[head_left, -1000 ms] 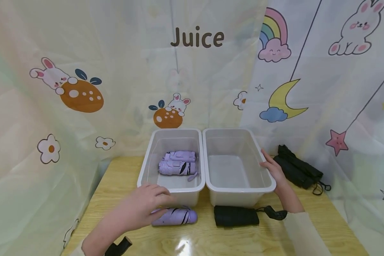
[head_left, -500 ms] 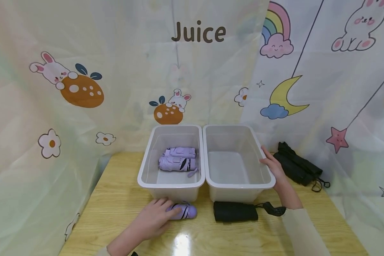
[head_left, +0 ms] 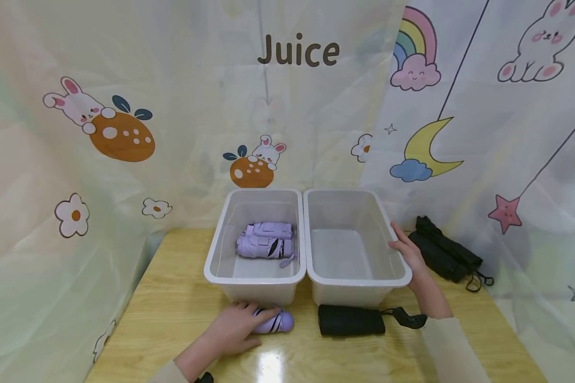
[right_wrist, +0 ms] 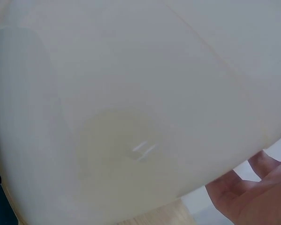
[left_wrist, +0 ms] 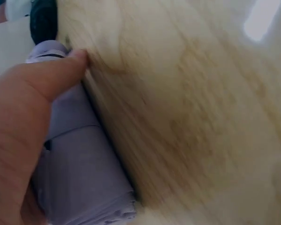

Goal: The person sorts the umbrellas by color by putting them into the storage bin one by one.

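In the head view my left hand [head_left: 231, 329] lies over a purple folded umbrella [head_left: 274, 322] in front of the left bin. The left wrist view shows a digit laid across that umbrella [left_wrist: 86, 173] near its rounded end; the other fingers are partly hidden. My right hand [head_left: 410, 259] holds the right side rim of the right white bin [head_left: 359, 283]. Fingertips [right_wrist: 222, 187] meet the bin's edge in the right wrist view. Two purple folded umbrellas [head_left: 265, 246] lie in the left white bin [head_left: 255, 280].
A black folded umbrella [head_left: 351, 321] with a strap and curved handle lies before the right bin. Another black folded umbrella [head_left: 443, 250] rests at the back right. Both bins stand side by side on the wooden table [head_left: 167, 284], before a printed curtain [head_left: 191, 106].
My left hand has come down from above the front of the left bin onto the purple umbrella and taken hold of it. The right hand stays at the right bin's rim.
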`<state>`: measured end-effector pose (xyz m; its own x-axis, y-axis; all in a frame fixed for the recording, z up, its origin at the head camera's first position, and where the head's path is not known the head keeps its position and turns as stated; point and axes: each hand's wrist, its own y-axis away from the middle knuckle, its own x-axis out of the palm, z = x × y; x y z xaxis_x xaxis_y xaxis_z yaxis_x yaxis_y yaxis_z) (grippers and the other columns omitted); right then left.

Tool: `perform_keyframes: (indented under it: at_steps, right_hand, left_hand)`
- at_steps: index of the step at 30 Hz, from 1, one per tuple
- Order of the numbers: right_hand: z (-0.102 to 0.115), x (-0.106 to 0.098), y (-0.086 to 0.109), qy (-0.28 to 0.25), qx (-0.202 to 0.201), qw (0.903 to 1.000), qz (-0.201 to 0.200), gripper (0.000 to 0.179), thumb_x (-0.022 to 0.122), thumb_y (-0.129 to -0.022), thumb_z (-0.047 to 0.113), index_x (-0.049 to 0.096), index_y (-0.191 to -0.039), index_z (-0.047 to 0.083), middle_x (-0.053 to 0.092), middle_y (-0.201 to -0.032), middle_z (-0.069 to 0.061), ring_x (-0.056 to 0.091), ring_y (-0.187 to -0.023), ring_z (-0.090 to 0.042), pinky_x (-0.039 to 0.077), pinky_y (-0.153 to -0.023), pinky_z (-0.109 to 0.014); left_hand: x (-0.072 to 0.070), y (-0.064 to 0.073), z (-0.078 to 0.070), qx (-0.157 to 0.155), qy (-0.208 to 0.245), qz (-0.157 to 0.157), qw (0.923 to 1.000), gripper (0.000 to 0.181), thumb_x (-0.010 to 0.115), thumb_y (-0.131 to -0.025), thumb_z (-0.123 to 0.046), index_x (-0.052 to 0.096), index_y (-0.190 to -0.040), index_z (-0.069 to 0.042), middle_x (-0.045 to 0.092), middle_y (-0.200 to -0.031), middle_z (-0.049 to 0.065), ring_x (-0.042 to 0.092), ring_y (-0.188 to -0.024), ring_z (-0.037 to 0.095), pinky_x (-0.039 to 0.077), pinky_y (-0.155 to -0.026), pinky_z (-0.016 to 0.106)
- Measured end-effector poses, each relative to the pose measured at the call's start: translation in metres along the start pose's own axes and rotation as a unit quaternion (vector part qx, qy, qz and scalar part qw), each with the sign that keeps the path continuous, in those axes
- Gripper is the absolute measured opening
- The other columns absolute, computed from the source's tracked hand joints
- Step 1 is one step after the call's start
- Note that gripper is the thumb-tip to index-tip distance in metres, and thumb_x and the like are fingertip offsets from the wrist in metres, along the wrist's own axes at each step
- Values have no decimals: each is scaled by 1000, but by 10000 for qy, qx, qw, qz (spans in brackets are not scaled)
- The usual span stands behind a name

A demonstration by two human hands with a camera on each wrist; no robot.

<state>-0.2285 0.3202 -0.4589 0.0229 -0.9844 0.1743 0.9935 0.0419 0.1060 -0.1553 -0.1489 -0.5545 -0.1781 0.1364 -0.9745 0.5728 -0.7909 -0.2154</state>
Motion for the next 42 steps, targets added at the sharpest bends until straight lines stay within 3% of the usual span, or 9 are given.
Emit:
perform_keyframes:
  at_steps: [7, 13, 16, 19, 24, 29, 32, 37, 42]
  right_hand:
    - [-1, 0, 1, -132, -39, 9999, 71, 64, 43, -105, 14, 9, -157, 31, 1, -162, -2, 37, -126, -18, 47, -89, -26]
    - [-2, -1, 0, -114, 70, 9999, 77, 64, 44, -105, 16, 10, -156, 34, 0, -162, -1, 36, -128, -19, 47, -90, -26]
    - [-3, -2, 1, -122, 112, 9998, 53, 64, 45, -104, 17, 11, -156, 35, 1, -162, 1, 34, -130, -20, 47, -90, -26]
    - [-5, -3, 3, -139, 134, 9998, 98, 64, 45, -104, 18, 10, -156, 34, 0, -162, 0, 37, -127, -19, 48, -88, -26]
    - [-1, -2, 3, -186, 218, 9995, 137, 65, 44, -105, 16, 8, -156, 34, -1, -162, -2, 44, -117, -11, 48, -86, -26]
    - [7, 1, 1, -332, 218, 9991, 137, 65, 44, -104, 14, 9, -156, 32, 0, -162, -1, 44, -115, -8, 47, -86, -24]
    - [9, 1, 0, -317, 219, 9992, 127, 66, 44, -104, 13, 8, -156, 30, 0, -162, -1, 45, -114, -7, 47, -86, -23]
    - [8, 1, -1, -218, 168, 9996, 79, 66, 46, -104, 14, 9, -156, 31, 1, -162, 0, 46, -114, -7, 48, -85, -23]
    - [7, 2, 1, -202, 207, 9996, 78, 66, 46, -104, 15, 9, -156, 31, 0, -162, 1, 45, -114, -9, 48, -85, -24]
  left_hand:
    - [3, -3, 6, 383, 355, 117, 9986, 80, 75, -80, -44, 37, -150, -33, 61, -110, 1, 56, -91, 16, 49, -72, 35]
    - [3, 0, 5, 245, 760, 367, 9961, 78, 73, -78, -42, 39, -148, -35, 61, -107, -3, 57, -85, 11, 49, -64, 29]
    - [-9, 3, 2, 192, 893, 400, 9950, 78, 74, -76, -41, 41, -147, -36, 62, -107, -4, 58, -83, 9, 48, -62, 26]
    - [-34, 3, -2, 140, 1019, 412, 9938, 78, 74, -76, -40, 42, -147, -36, 62, -109, -5, 58, -83, 8, 47, -61, 25]
    - [-94, -7, -4, 138, 1339, 389, 9901, 74, 76, -77, -36, 45, -144, -35, 62, -104, -8, 56, -77, 5, 44, -57, 22]
    - [-147, -22, 1, 395, 1274, 149, 9910, 72, 76, -77, -34, 48, -143, -34, 61, -101, -11, 54, -75, 3, 45, -59, 21]
    - [-173, -31, 9, 342, 1376, 220, 9897, 71, 75, -79, -37, 46, -144, -36, 61, -105, -13, 55, -80, 3, 45, -62, 23]
    - [-209, -56, 34, 214, 1651, 327, 9855, 73, 76, -81, -39, 43, -146, -37, 59, -125, -12, 55, -94, 4, 48, -72, 28]
    - [-224, -82, 64, 162, 2073, 536, 9767, 70, 75, -85, -31, 42, -147, -33, 53, -134, -8, 55, -99, 9, 48, -81, 30]
